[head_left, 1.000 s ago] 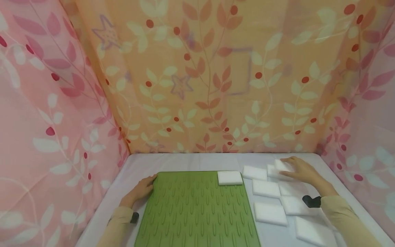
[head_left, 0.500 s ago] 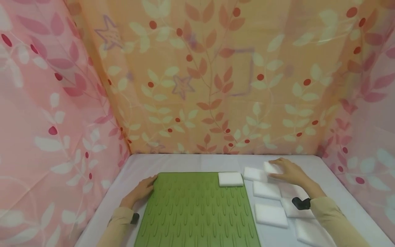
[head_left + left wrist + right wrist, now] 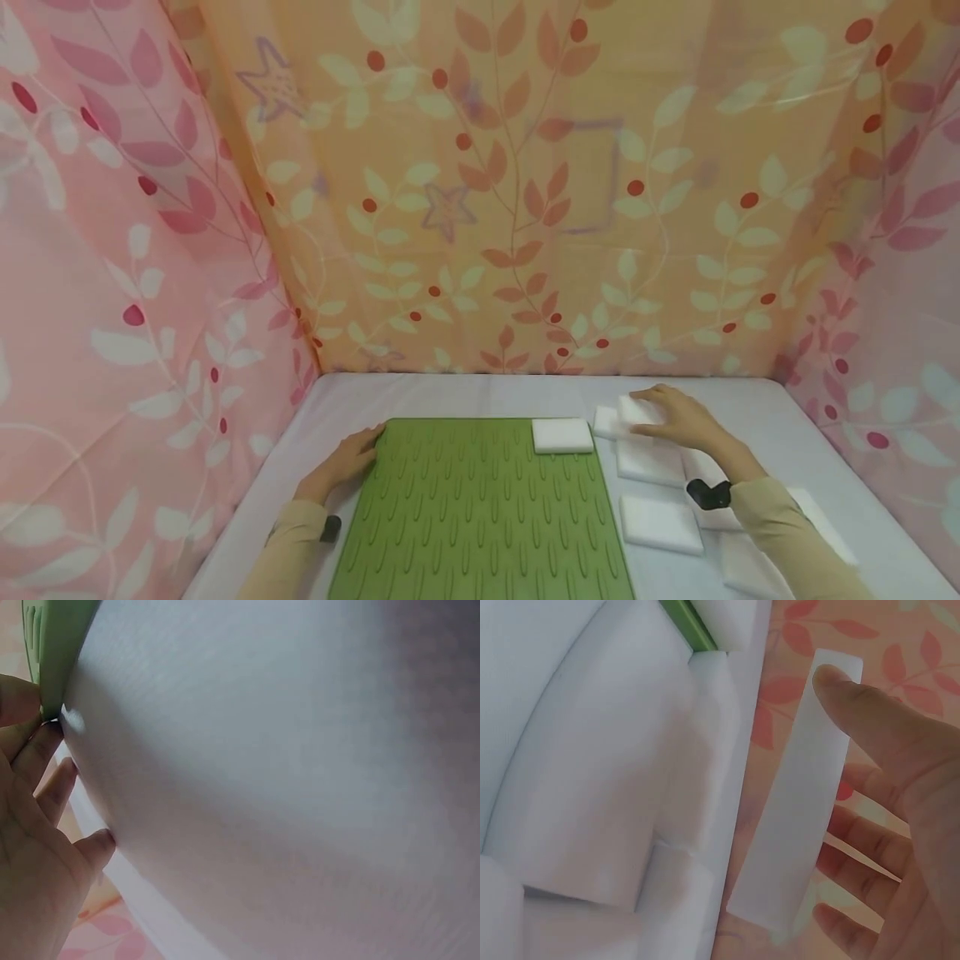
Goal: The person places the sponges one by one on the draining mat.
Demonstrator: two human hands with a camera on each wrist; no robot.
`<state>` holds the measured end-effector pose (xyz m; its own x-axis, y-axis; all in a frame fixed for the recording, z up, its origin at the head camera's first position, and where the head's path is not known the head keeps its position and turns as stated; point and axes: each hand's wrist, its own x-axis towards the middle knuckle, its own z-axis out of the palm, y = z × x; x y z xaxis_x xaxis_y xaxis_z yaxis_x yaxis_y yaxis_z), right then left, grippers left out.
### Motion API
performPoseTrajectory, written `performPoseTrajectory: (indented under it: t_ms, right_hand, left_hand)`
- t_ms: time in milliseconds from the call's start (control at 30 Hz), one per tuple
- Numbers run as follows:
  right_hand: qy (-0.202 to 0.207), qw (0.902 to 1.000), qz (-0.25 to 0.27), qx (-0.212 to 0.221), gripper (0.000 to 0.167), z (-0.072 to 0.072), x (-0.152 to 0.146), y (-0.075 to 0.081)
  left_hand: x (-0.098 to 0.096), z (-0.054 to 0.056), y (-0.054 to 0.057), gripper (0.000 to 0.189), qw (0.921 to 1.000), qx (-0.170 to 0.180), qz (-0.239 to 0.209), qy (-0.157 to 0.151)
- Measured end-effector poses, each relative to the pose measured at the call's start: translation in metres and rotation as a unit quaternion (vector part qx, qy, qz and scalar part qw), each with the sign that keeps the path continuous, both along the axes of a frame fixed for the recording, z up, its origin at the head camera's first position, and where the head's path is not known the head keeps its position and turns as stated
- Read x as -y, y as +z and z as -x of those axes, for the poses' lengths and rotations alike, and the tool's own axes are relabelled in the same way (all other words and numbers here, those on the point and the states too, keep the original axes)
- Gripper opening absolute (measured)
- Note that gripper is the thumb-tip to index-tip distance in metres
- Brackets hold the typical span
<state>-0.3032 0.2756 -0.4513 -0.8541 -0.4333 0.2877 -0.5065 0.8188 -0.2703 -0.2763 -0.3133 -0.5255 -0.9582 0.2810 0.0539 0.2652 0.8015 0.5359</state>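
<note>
My right hand (image 3: 675, 421) pinches a white sponge (image 3: 639, 410) by its edges, thumb on the near side. In the right wrist view this sponge (image 3: 791, 802) is seen edge-on, raised above the table. Several other white sponges lie below and beside it, among them one sponge (image 3: 660, 523) close to the mat. A green mat (image 3: 480, 508) with raised ridges lies in front of me, and a single sponge (image 3: 562, 436) sits flat at its far right corner. My left hand (image 3: 347, 458) rests at the mat's far left corner, its fingers touching the edge.
White cloth covers the table (image 3: 450, 396). Patterned curtains stand close on three sides: an orange one (image 3: 487, 208) behind, a pink one (image 3: 112, 350) at left and another pink one (image 3: 892, 333) at right. My right forearm partly hides sponges at the lower right.
My right hand has moved left with its sponge, from above the farther sponges toward the mat. The left hand and the sponge on the mat stay in place.
</note>
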Motion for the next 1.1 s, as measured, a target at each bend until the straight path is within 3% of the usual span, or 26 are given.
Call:
performPoseTrajectory:
  t_ms: [333, 1100]
  right_hand:
    - [0.018, 0.9996, 0.013, -0.015, 0.061, 0.001, 0.018, -0.001]
    - [0.055, 0.9983, 0.018, 0.004, 0.058, -0.005, 0.066, -0.010]
  left_hand:
    - [-0.002, -0.001, 0.007, 0.053, 0.9999, 0.011, -0.008, -0.009]
    - [0.001, 0.000, 0.001, 0.054, 1.0000, 0.001, -0.005, -0.001]
